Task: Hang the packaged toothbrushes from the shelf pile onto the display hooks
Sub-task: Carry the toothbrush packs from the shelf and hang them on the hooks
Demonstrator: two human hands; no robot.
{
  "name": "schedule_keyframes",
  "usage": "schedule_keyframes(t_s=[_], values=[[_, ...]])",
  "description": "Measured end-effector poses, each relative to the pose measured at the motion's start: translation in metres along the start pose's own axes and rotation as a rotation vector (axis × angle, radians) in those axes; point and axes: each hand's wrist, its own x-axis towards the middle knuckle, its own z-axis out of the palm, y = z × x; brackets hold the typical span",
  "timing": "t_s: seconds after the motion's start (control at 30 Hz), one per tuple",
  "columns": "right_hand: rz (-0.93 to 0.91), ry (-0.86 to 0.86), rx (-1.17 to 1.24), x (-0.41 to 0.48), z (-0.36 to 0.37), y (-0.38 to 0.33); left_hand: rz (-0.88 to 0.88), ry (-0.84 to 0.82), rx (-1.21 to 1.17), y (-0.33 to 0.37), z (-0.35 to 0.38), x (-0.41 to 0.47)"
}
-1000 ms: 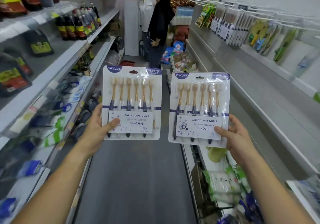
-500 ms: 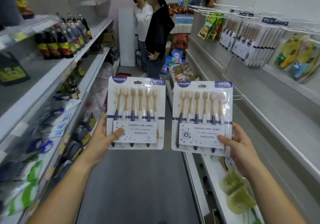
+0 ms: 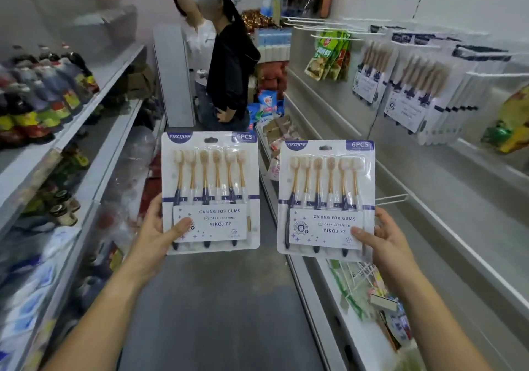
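Clamped with left fingers (image 3: 181,225) on the lower left corner of one pack (image 3: 210,190), centre frame; with right fingers (image 3: 362,233) on the lower right corner of a second pack (image 3: 326,198) beside it. Both upright, apart, above the aisle (image 3: 223,299). Bare hook (image 3: 392,198) just right; hung packs (image 3: 406,90) upper right.

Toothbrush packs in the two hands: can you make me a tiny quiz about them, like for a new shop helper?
1. True or false: the left hand holds the left white card toothbrush pack, the right hand the right white card toothbrush pack.
2. Matching hung toothbrush packs are: A on the floor, B on white wire hooks at right, C in a basket.
3. What count is printed on each held pack?
Key: 1 true; 2 B; 3 six (6PCS).
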Motion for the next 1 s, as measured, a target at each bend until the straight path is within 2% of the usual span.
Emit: schedule_keyframes(t_s=[0.17, 0.47, 0.7, 1.0], values=[[0.008, 0.102, 0.012, 0.060, 0.024, 0.002, 0.032, -0.109, -0.029, -0.020, 0.012, 0.106], [-0.013, 0.354, 0.052, 0.125, 0.042, -0.012, -0.024, -0.429, -0.049, -0.031, 0.062, 0.283], [-0.014, 0.525, 0.106, 0.161, 0.010, 0.001, -0.077, -0.629, -0.067, -0.049, 0.153, 0.368], [-0.071, 0.689, 0.119, 0.205, -0.018, 0.000, -0.064, -0.770, -0.033, -0.051, 0.237, 0.442]])
